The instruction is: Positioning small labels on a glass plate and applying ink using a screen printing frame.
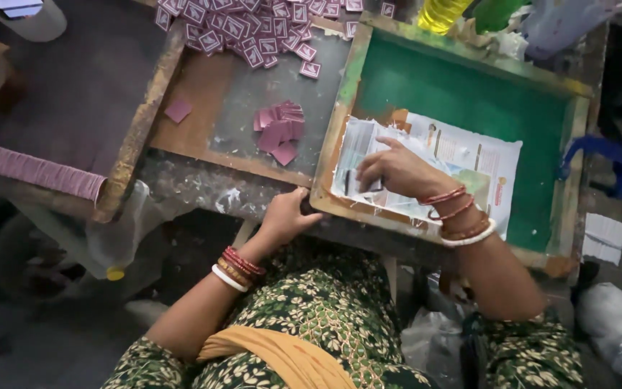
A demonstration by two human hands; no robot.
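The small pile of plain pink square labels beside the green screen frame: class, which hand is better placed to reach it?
Probably the left hand: it grips the frame's near corner, just below the pile. The right hand rests on the screen, across the rail.

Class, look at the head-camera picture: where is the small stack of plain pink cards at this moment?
The small stack of plain pink cards lies centre-left on the grey board, just left of the green screen frame and above the left hand.
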